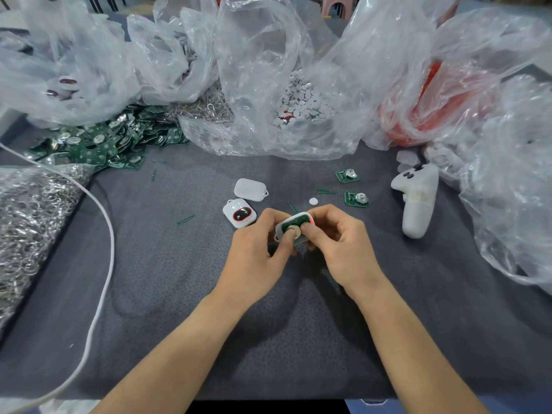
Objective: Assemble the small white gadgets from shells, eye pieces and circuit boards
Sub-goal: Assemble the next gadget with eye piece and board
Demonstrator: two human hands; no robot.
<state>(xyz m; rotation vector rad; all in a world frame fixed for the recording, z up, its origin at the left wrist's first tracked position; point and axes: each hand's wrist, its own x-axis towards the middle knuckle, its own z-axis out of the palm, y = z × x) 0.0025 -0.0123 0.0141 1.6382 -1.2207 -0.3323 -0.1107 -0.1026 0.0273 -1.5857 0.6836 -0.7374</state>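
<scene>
Mid-table, my left hand (257, 249) and right hand (337, 246) pinch one open shell (295, 217) between curled fingers, both thumbs bearing on the green circuit board (287, 226) inside. Even pressure at both ends, I judge, should seat it flat without flexing. Just far-left lie a finished gadget (240, 216) and a blank cover (249, 189); spare boards (356, 199) wait far-right.

No text, label, brand, number or sign can be read anywhere. The green circuit boards (98, 144) piled at the far left of the bench (179, 294) carry markings too small and blurred to make out.
</scene>
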